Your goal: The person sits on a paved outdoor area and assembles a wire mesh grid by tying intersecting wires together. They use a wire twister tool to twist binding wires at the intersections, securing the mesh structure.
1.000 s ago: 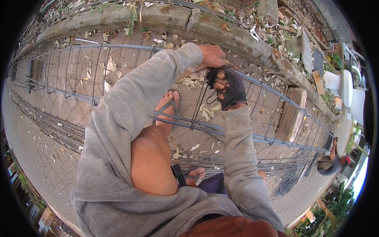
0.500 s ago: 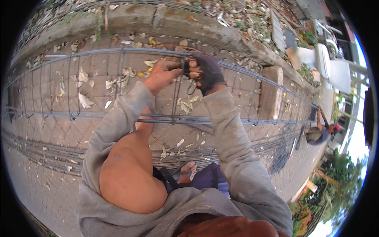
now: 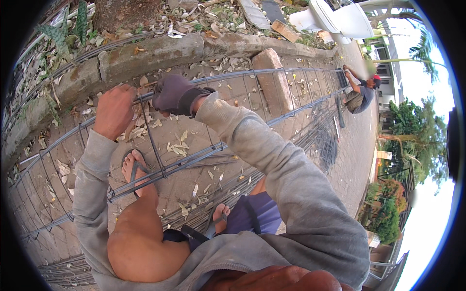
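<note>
Bare Hand and Gloved Hand Are Meeting Over a Steel Cage

Dressed in a grey long-sleeved sweatshirt (image 3: pixel 291 179) and dark blue shorts (image 3: pixel 262 213), a person is leaning over a long, narrow cage of grey steel bars (image 3: pixel 194 157), which is stretching along a brick pavement (image 3: pixel 352 155). At its farther side, the bare left hand (image 3: pixel 115 109) is bending its fingers inward; its fingertips are hiding, so its grip cannot be told. Near it, the right hand (image 3: pixel 177 97), wearing a dark purple glove (image 3: pixel 174 88), is curling into a fist whose contents are not showing. A thin dark steel stirrup (image 3: pixel 153 140) is crossing the cage between them.

Stirrups are already spanning the bars to both sides, so the frame is looking largely assembled; the joint by the hands is seemingly receiving attention now. Which other joints are lacking fastening is too small to tell.

Loose brown-grey steel rods (image 3: pixel 204 203) are lying alongside. Beyond, a rough oblong block (image 3: pixel 272 80) is resting under the cage, near a weathered concrete kerb (image 3: pixel 150 58). Farther off, a white toilet (image 3: pixel 347 22) is standing, and a co-worker in a red cap (image 3: pixel 359 94) is crouching at the cage's distant end. No brand, label or lettering is reading clearly anywhere.
</note>
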A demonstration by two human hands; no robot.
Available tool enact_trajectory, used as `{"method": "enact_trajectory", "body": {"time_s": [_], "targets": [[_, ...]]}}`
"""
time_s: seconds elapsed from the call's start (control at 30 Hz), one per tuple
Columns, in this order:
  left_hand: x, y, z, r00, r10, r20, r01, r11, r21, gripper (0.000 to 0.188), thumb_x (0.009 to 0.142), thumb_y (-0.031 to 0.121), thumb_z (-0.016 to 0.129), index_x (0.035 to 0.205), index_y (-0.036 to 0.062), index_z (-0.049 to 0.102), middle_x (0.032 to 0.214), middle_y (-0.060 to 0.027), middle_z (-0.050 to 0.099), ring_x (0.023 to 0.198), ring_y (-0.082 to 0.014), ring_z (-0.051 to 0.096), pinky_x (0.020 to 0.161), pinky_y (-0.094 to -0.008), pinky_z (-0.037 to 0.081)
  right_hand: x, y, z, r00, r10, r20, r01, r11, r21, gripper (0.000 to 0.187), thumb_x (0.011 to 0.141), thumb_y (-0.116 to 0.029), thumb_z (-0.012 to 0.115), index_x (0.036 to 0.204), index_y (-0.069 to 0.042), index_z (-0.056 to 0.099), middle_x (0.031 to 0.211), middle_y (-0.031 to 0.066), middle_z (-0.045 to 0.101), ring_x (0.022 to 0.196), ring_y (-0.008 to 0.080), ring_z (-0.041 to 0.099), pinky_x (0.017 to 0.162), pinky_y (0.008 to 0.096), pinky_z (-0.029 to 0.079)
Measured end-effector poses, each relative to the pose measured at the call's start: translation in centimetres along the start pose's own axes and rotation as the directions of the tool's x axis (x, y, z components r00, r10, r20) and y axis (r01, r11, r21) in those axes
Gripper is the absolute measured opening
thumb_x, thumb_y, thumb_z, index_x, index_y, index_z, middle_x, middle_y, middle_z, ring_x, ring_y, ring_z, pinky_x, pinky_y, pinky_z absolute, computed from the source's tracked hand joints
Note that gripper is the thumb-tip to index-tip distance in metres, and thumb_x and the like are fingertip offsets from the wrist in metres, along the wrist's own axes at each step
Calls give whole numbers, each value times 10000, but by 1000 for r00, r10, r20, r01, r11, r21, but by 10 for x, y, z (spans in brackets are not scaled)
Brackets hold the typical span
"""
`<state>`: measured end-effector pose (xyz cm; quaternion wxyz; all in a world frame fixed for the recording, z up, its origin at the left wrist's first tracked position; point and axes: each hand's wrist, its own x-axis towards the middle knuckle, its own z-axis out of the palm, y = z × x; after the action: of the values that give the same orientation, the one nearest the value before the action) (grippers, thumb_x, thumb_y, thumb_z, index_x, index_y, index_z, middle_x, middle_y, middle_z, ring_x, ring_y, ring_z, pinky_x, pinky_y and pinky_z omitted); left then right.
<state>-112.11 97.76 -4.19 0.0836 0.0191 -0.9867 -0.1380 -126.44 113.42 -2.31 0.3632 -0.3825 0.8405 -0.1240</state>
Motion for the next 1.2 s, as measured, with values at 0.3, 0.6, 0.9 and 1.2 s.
{"method": "enact_trajectory", "body": {"time_s": [0.3, 0.6, 0.9, 1.2], "targets": [[31, -1, 15, 990, -99, -100, 27, 831, -555, 221, 839, -34, 652, 1058, -6, 652, 996, -168, 690, 858, -369, 697, 753, -434, 541, -5, -24, 12, 936, -112, -332, 117, 993, -6, 294, 832, -280, 663, 823, -7, 772, 842, 262, 722, 853, 412, 733, 798, 458, 585], [-12, 32, 50, 744, -657, -126, 405, 591, -697, 244, 840, 14, 717, 1078, -35, 695, 1025, -187, 703, 827, -311, 717, 762, -385, 555, -5, -26, 10, 947, -32, -320, 66, 993, 98, 320, 838, -299, 658, 850, 1, 770, 864, 259, 726, 877, 407, 732, 821, 463, 583], [-8, 46, 63, 832, -352, -428, 90, 848, -522, 336, 773, 98, 774, 1083, -21, 719, 1044, -155, 707, 858, -325, 680, 764, -385, 528, -20, -43, 8, 943, -246, -223, 155, 920, -359, 249, 824, -296, 670, 853, -76, 783, 864, 174, 746, 842, 354, 742, 754, 466, 583], [-12, 50, 77, 648, -523, -554, 275, 839, -470, 941, 717, 12, 732, 1589, 127, 396, 785, -60, 677, 752, -260, 658, 764, -425, 497, -13, -57, -17, 884, -466, -35, 344, 700, -626, 176, 824, -190, 657, 906, -90, 775, 872, 144, 747, 828, 338, 740, 752, 451, 585]]}}
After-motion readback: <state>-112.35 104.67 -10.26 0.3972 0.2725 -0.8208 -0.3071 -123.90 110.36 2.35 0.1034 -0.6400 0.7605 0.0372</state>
